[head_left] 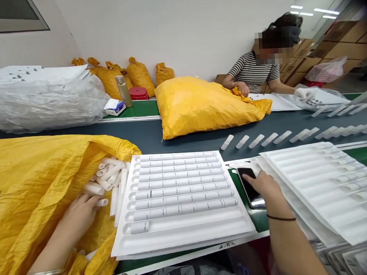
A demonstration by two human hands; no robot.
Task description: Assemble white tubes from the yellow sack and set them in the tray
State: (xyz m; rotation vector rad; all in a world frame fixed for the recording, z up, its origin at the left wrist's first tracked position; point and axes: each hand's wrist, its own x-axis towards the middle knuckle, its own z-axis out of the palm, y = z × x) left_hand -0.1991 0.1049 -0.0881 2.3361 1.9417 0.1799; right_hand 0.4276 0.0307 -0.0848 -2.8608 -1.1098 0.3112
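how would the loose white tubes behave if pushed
The loose white tubes would probably roll, being round-sided. They look light, since open ends show hollow middles. They're likely stiff: those heaped in the open yellow bag show straight sides.

The bench (143,110) is green with white edging, and a dark belt (146,135) runs along its middle. On the near side lie an open yellow bag (35,182), a white tray (188,224), a phone (250,193) just right of it and stacked trays (296,172) farther right. The belt carries a full sack (200,103) and a row of short tubes (256,141). Across it sit bagged trays (46,103), a small box (116,110) and a bottle (124,91).
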